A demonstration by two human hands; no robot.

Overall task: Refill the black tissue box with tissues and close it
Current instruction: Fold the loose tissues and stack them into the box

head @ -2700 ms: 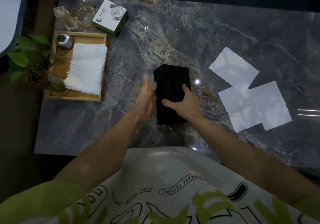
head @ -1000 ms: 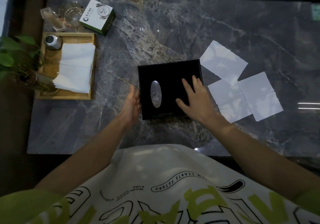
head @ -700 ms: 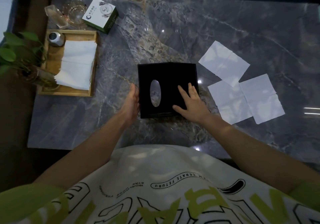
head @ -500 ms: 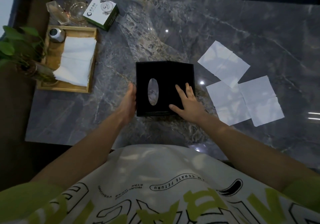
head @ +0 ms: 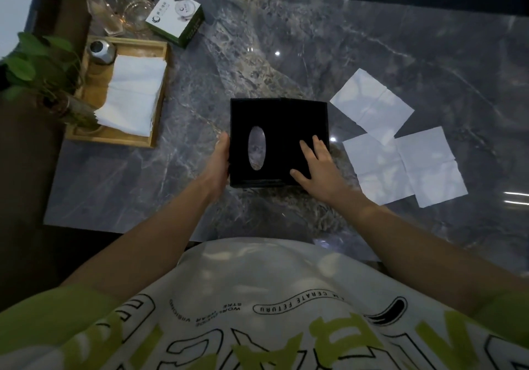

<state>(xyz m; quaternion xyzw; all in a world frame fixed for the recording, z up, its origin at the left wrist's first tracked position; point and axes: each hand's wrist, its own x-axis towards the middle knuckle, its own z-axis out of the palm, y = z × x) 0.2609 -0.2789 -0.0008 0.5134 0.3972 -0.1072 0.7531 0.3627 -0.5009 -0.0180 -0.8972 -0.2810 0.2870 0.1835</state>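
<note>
Black tissue box point(head: 289, 118): left hand point(head: 219, 159) flat against its side, right hand point(head: 317, 169) spread on top.

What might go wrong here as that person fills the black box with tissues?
The black tissue box looks empty: marble shows through its oval slot, so it could slide under the left hand and right hand. The three loose tissues lie unfolded beside it and may crumple when gathered.

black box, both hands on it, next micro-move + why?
Probably reach the left hand to the tissue stack in the wooden tray. The black tissue box looks empty: marble shows through its oval slot. The right hand lies flat on it and can steady it.
</note>
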